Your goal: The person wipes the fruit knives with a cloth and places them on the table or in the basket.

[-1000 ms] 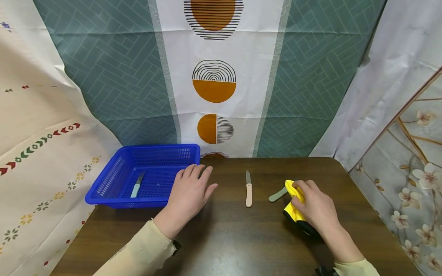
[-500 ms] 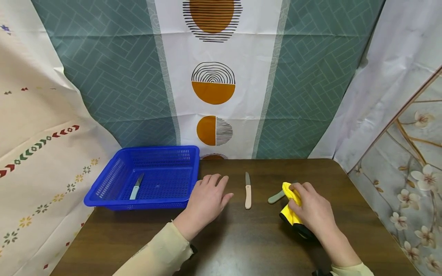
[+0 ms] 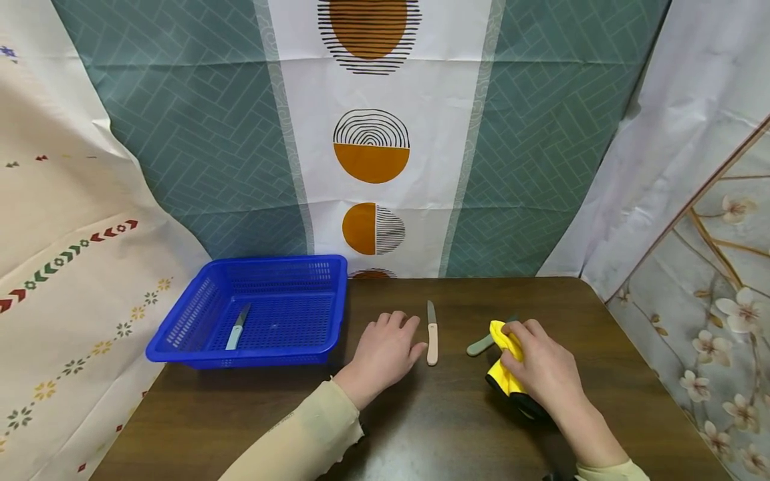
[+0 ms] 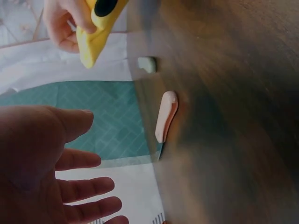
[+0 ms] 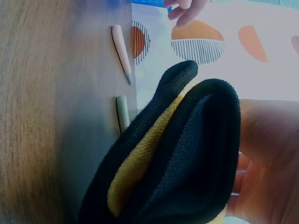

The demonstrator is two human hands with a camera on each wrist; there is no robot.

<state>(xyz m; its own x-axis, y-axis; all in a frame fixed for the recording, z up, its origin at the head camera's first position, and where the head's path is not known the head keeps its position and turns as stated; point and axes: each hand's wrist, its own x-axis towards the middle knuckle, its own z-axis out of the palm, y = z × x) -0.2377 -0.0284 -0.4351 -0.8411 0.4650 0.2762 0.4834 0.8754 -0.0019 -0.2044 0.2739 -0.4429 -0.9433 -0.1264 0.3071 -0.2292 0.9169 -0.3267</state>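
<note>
My left hand (image 3: 388, 349) hovers just left of a knife with a pale pink handle (image 3: 432, 344), its fingers spread and holding nothing. The pink knife lies on the table with its blade pointing away from me. My right hand (image 3: 544, 361) pinches a folded yellow cloth with black edging (image 3: 508, 377) between thumb and fingers. Beneath that hand and cloth lies a green-handled knife (image 3: 480, 345), partly hidden by them. In the right wrist view the bunched cloth (image 5: 187, 154) fills the middle. A third knife, with a light blue handle (image 3: 234, 337), lies inside the blue basket (image 3: 240, 359).
The basket stands at the back left of the brown wooden table (image 3: 433, 421). Behind the table's far edge hangs a patterned green and white cloth (image 3: 240, 167). Flowered sheets (image 3: 710, 374) hang along the right side, and a cream one (image 3: 66, 267) along the left.
My left hand has moved right, away from the basket and toward the pink knife. The right hand with the cloth has shifted slightly left. The knives lie where they were.
</note>
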